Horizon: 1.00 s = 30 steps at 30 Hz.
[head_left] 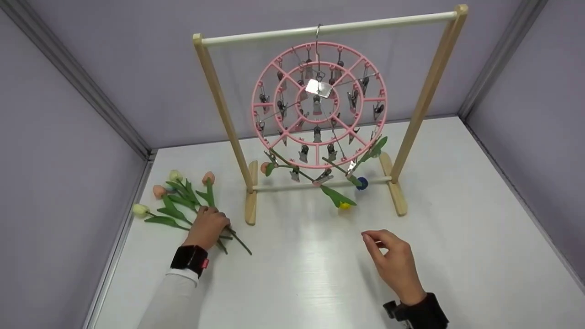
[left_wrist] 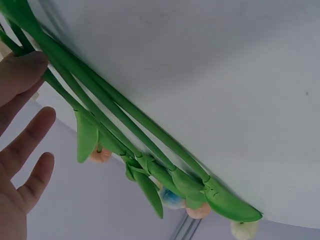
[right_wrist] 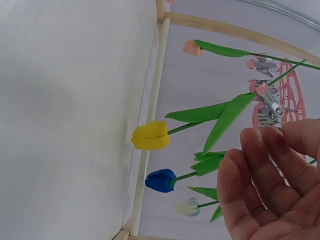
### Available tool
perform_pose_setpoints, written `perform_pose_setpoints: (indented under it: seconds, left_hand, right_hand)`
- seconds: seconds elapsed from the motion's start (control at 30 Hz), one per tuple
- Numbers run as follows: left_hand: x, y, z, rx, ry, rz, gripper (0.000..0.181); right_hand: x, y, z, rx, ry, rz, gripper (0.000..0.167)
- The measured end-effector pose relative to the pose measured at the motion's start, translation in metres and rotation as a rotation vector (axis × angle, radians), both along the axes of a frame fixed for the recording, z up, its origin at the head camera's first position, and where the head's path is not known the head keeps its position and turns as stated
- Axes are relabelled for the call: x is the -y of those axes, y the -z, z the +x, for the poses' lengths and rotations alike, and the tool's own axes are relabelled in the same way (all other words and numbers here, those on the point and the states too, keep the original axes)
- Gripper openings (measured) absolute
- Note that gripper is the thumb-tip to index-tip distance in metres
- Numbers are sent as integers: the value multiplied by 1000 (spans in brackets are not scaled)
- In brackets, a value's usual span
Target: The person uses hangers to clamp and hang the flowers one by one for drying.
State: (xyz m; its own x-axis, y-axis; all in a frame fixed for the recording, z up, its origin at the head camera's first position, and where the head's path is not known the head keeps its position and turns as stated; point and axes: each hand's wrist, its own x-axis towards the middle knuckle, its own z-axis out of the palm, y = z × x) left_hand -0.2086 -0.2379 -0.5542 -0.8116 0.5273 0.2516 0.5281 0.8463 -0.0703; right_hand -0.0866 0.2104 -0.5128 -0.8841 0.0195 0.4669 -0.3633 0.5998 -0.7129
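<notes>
Several artificial tulips with cream, peach and blue heads lie fanned on the table at the left. My left hand is over their stems; in the left wrist view its thumb and a finger pinch a green tulip stem, with the other fingers spread. My right hand is above the table at the right, fingers loosely bent and holding nothing. Beyond it hangs a round pink clip hanger. Its clips hold a yellow tulip, a blue tulip, a pale tulip and a peach tulip, heads downward.
A wooden stand with a white top rail carries the hanger by its hook. Its feet rest on the white table. Several metal clips dangle from the rings. Pale partition walls enclose the table.
</notes>
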Motion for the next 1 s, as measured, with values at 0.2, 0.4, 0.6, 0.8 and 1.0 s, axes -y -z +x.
perform_pose_setpoints:
  seconds: [0.2,0.4,0.6,0.8,1.0]
  left_hand:
    - [5,-4,2,-131,60,4,16]
    - [7,-17,5,-249,135,113,26]
    - [3,-34,12,-424,218,249,28]
    - [-3,-57,23,-485,207,300,32]
    - [-8,-79,38,-503,186,402,37]
  right_hand:
    - [-1,-2,-1,16,9,8,8]
    - [-1,-3,-1,45,23,23,8]
    - [-1,-4,-2,58,22,27,8]
    - [0,-4,-2,39,20,26,7]
    - [1,-3,-3,-9,-7,19,6]
